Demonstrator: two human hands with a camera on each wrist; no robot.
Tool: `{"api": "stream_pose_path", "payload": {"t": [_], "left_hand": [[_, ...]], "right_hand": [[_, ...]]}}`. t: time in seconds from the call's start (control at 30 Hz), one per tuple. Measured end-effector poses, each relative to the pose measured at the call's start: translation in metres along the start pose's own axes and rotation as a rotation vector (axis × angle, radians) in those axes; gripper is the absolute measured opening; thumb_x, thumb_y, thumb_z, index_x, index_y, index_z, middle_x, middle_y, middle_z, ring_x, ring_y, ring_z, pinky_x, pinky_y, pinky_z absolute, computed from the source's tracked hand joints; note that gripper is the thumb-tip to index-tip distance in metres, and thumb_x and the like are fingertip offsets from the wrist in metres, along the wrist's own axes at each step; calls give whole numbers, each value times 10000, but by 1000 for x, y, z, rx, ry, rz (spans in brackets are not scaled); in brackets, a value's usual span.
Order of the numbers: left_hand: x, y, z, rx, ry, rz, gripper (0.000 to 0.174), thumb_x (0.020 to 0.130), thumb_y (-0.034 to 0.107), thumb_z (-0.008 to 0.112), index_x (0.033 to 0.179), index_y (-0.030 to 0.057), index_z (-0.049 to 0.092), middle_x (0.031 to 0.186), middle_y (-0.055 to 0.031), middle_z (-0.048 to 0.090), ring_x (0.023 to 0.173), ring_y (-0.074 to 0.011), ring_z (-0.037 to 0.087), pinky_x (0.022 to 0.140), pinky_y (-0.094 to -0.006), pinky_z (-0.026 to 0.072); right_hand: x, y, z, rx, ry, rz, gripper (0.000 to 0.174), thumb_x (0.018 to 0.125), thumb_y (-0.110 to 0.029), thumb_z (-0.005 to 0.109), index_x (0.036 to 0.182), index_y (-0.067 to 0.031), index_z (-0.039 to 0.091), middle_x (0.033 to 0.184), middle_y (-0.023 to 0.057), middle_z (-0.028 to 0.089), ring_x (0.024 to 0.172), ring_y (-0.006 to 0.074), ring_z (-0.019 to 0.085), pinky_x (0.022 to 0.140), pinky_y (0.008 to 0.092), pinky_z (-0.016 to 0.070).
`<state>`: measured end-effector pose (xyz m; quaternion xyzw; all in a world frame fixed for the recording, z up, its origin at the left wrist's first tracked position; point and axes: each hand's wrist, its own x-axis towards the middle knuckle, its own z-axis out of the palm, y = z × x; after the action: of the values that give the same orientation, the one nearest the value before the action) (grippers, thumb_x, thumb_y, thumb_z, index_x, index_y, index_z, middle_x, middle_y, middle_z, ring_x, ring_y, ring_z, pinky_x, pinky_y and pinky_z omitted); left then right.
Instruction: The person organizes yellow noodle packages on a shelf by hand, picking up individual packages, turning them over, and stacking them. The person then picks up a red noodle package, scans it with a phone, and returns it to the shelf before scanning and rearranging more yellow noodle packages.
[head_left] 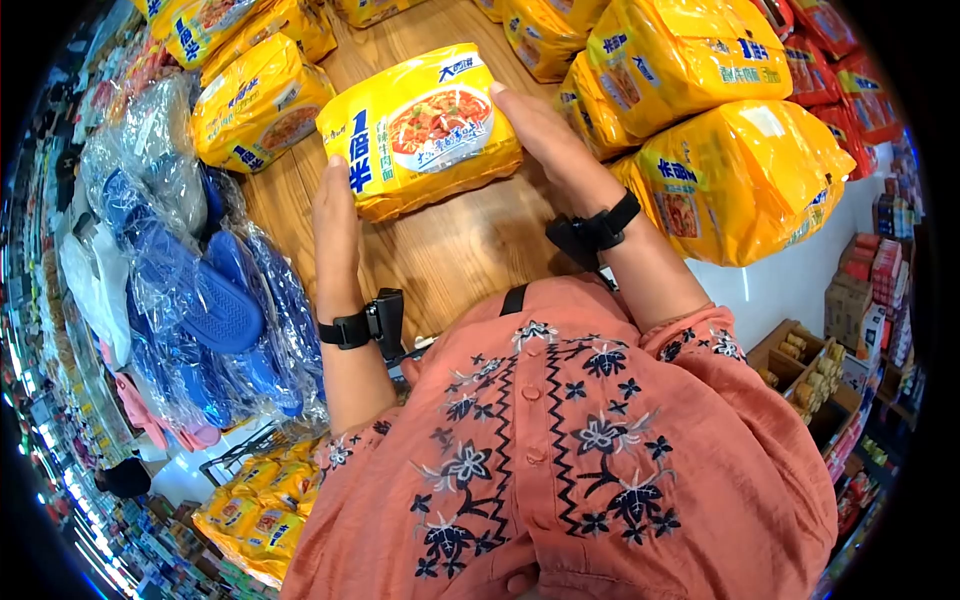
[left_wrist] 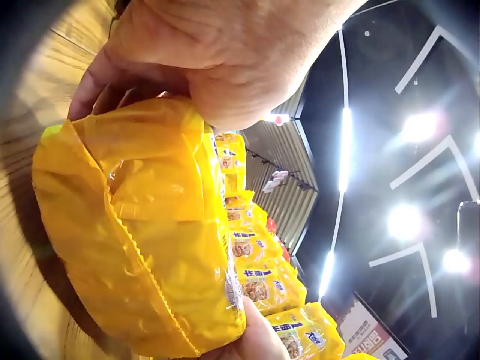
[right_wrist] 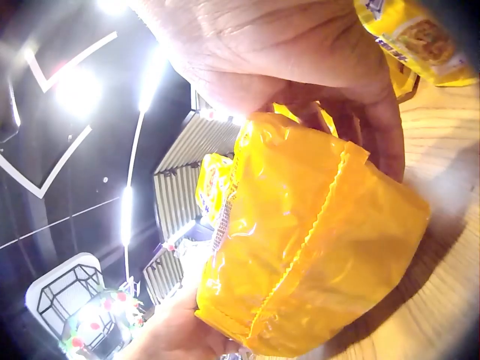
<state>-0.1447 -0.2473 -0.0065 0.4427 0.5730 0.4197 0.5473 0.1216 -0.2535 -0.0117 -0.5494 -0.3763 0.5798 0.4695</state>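
A yellow multipack of instant noodles (head_left: 425,130), with a noodle bowl printed on its front, is between both hands in the head view. My left hand (head_left: 337,225) grips its left side, thumb at the front edge. At the opposite side my right hand (head_left: 548,130) holds it, thumb near the upper right corner. In the left wrist view the fingers (left_wrist: 94,86) curl behind the noodle pack (left_wrist: 142,232). Fingers likewise reach round the back of the pack (right_wrist: 322,240) in the right wrist view. The pack is tilted over the wooden table, its sealed end seams facing the wrist cameras.
More yellow noodle packs (head_left: 735,180) are piled on the right, and another pack (head_left: 258,105) stands at the left. Blue slippers in clear plastic (head_left: 205,300) hang beside the table's left edge. The wooden tabletop (head_left: 450,250) lies beneath the hands. Red packs (head_left: 815,75) sit farther right.
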Motion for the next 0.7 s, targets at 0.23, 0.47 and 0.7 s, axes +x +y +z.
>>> {"api": "stream_pose_path", "payload": {"t": [0.23,0.47,0.7], "left_hand": [[5,-1,-3,81,19,-34,604,1019,564,454,1294,48,609,1104,-36,693,922,-117,648,740,-278,488],[7,10,-9,89,5,-60,710,998,663,396,1326,64,590,1182,-74,686,1001,-159,657,805,-298,488],[-2,26,-3,80,44,-26,758,997,661,407,1281,-10,614,1160,-103,677,1002,-169,620,832,-284,465]], "right_hand": [[2,-3,-1,31,11,23,499,1042,-410,493,1194,33,667,1105,66,709,973,122,625,863,267,484],[-2,-14,-2,128,-10,40,498,1038,-442,496,1221,-6,652,1119,36,695,973,108,620,813,248,482],[-6,-15,-5,192,-53,58,521,1042,-461,487,1285,-16,604,1145,23,683,976,90,611,787,231,480]]}}
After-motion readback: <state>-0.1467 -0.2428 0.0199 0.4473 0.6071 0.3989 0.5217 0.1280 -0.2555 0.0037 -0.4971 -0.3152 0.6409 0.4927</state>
